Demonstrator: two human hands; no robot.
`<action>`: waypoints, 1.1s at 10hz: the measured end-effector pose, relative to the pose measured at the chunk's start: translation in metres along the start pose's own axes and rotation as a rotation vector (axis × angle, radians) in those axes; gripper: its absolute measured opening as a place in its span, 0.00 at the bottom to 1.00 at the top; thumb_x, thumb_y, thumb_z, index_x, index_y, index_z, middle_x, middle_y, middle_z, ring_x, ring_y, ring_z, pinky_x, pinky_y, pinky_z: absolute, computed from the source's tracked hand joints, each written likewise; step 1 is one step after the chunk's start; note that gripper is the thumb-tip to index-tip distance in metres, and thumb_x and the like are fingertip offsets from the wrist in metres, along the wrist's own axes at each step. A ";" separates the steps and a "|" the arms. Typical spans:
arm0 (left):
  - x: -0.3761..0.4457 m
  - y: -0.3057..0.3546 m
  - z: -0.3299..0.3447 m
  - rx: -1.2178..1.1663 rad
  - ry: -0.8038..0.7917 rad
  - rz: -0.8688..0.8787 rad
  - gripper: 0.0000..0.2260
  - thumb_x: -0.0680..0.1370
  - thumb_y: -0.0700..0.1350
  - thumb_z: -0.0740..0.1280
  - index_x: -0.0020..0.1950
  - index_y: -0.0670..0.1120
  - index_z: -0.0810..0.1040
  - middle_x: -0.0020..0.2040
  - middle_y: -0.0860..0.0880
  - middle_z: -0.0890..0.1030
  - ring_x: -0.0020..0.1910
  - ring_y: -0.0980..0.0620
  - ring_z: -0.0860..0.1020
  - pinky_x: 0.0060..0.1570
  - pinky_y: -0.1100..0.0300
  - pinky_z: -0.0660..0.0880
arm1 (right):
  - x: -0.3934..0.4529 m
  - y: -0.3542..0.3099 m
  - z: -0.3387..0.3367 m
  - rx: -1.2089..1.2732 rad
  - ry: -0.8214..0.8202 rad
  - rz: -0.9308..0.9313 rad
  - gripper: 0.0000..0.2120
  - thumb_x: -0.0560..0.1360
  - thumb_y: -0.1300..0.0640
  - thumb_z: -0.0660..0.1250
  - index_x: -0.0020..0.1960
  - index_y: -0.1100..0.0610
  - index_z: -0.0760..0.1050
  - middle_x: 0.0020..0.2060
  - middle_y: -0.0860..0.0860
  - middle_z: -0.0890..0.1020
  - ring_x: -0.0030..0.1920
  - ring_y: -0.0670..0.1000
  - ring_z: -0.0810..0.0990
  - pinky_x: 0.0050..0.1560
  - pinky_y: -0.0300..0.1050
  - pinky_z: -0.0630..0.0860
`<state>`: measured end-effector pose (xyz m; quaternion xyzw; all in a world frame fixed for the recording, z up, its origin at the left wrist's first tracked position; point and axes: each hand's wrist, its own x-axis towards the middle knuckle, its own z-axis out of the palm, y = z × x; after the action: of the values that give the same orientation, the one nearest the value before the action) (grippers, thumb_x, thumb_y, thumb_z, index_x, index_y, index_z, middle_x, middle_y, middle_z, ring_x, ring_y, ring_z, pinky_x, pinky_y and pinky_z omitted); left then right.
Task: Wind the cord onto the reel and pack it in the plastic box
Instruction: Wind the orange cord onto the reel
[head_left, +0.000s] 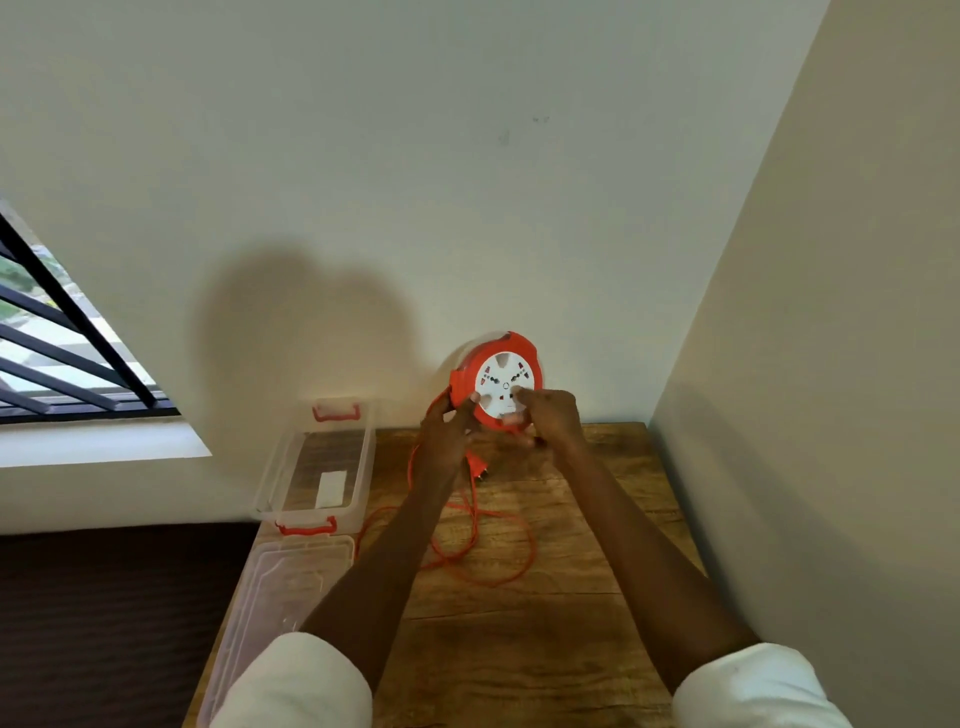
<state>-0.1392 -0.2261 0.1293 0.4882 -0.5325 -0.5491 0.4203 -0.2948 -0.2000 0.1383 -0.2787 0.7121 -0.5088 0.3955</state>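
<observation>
I hold an orange cord reel (500, 375) with a white socket face upright above the far end of the wooden table (545, 623). My left hand (447, 431) grips its left rim. My right hand (550, 415) grips the lower right of its white face. The loose orange cord (483, 551) hangs from the reel and lies in loops on the table, its plug (475, 465) under my left hand. The clear plastic box (317, 467) with red latches stands open at the table's far left.
The box's clear lid (280, 597) lies at the table's left edge, in front of the box. Walls close in behind and on the right. A barred window (62, 343) is at the left.
</observation>
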 end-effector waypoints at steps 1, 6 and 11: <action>0.026 -0.001 -0.010 -0.003 -0.005 0.030 0.16 0.81 0.45 0.67 0.68 0.44 0.75 0.59 0.46 0.82 0.47 0.50 0.82 0.34 0.68 0.79 | 0.005 0.006 -0.022 -0.710 0.098 -0.529 0.15 0.79 0.46 0.65 0.63 0.50 0.79 0.57 0.48 0.83 0.51 0.52 0.83 0.51 0.49 0.80; 0.031 -0.005 -0.012 0.009 -0.261 -0.153 0.16 0.77 0.45 0.73 0.64 0.45 0.79 0.52 0.48 0.84 0.39 0.56 0.85 0.33 0.63 0.80 | 0.015 0.009 -0.028 -1.535 -0.348 -0.921 0.37 0.65 0.51 0.82 0.71 0.44 0.73 0.52 0.62 0.84 0.43 0.61 0.85 0.34 0.49 0.80; -0.009 -0.039 0.037 -0.276 0.004 -0.054 0.16 0.78 0.46 0.71 0.65 0.47 0.80 0.56 0.49 0.85 0.54 0.46 0.84 0.56 0.47 0.81 | -0.003 0.011 0.028 0.297 0.115 0.160 0.31 0.76 0.44 0.72 0.74 0.54 0.69 0.67 0.55 0.78 0.61 0.60 0.79 0.59 0.56 0.80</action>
<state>-0.1716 -0.2073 0.0896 0.4411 -0.4376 -0.6273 0.4694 -0.2691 -0.2083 0.1238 -0.1301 0.6704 -0.5905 0.4301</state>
